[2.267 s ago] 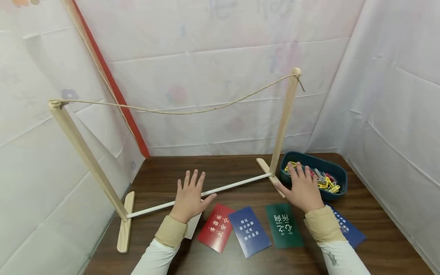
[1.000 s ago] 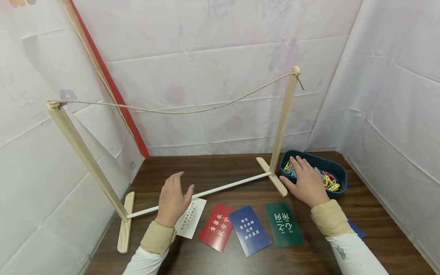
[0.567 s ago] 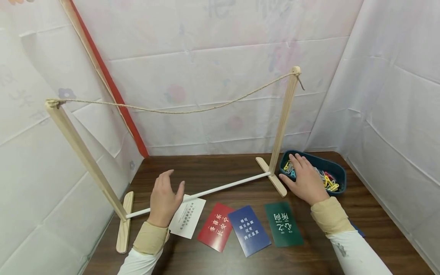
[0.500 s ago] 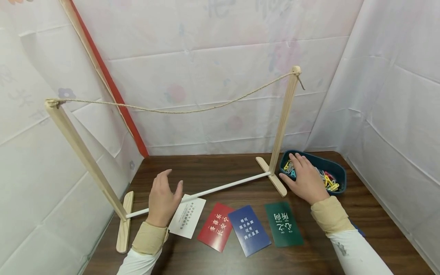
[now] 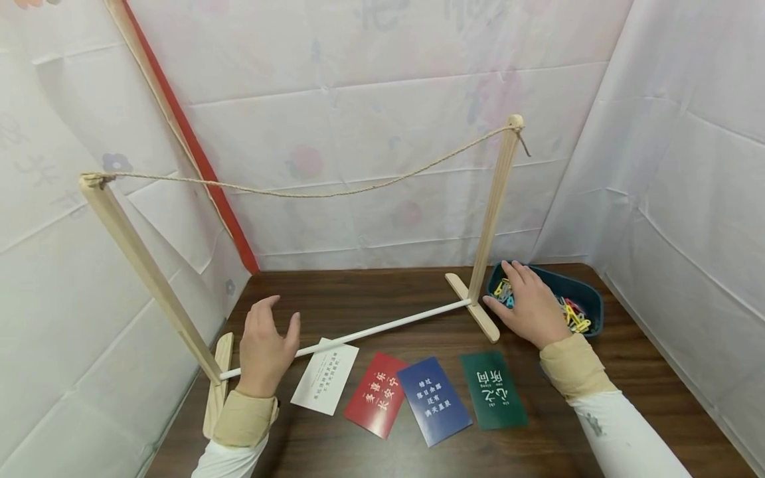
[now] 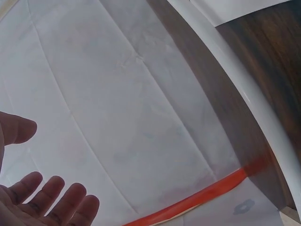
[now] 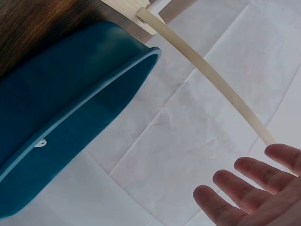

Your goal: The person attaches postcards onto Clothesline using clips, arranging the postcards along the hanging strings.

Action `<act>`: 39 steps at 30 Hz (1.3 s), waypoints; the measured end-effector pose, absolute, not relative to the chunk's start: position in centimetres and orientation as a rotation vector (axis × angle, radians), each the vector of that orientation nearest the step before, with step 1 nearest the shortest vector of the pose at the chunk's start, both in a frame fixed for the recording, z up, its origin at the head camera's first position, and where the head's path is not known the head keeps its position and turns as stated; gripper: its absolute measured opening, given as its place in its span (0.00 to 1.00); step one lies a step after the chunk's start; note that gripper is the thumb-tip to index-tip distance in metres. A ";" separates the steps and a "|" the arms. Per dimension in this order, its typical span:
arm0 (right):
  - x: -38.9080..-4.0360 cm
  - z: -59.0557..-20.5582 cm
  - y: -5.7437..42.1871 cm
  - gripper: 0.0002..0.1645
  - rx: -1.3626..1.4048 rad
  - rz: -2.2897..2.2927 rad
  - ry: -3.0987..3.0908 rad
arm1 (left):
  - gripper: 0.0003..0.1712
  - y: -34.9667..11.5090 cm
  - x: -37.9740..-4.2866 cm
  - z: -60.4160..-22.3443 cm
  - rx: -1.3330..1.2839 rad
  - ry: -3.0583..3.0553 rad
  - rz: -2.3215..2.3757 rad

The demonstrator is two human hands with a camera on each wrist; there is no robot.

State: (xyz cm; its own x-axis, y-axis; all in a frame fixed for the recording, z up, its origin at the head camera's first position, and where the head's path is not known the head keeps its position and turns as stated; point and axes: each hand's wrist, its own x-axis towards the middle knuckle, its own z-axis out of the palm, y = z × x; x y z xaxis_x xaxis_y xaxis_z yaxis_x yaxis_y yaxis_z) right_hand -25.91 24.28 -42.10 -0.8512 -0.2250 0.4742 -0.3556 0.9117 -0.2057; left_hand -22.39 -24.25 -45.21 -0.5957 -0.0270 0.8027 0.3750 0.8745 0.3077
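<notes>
My left hand [image 5: 265, 348] hovers over the left end of the white rod [image 5: 382, 327], fingers loosely bent and thumb apart, holding nothing. In the left wrist view its fingers [image 6: 54, 195] show bare. To its right lies a white card [image 5: 327, 378] with printed characters, partly under the rod. My right hand [image 5: 534, 309] is above the dark teal bin [image 5: 574, 282], fingers relaxed and holding nothing. Small colourful clips [image 5: 574, 315] lie in the bin, partly hidden by that hand. The right wrist view shows the bin's side wall [image 7: 61, 84] and the relaxed fingers [image 7: 240, 188].
Two wooden posts [image 5: 496, 212] on flat feet carry a sagging twine [image 5: 317, 195]. Red [image 5: 376, 395], blue [image 5: 433, 401] and green [image 5: 493, 390] cards lie along the front of the brown table [image 5: 352, 458]. White sheets [image 5: 382, 133] enclose the back and sides.
My left hand has moved left, uncovering the white card. The right hand has shifted slightly right over the bin, and its forearm now covers the second blue card.
</notes>
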 end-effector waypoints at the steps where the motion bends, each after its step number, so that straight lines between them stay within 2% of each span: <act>1: -26.0 -42.1 24.3 0.50 0.423 0.397 -2.613 | 0.28 -24.4 -22.4 -45.3 -0.247 -2.144 -0.572; 39: -27.6 -41.3 23.5 0.51 0.390 0.633 -2.625 | 0.21 -28.3 -20.8 -44.2 -0.147 -2.026 -0.632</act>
State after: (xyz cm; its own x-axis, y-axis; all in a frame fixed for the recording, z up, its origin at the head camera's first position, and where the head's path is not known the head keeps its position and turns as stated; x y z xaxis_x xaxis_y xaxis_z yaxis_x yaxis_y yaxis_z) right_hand -27.60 23.54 -41.28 -0.8766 -0.1699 0.4503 -0.3565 0.8577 -0.3704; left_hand -20.84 -28.32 -44.17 -0.5210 -0.1514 0.8400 0.3528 0.8580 0.3734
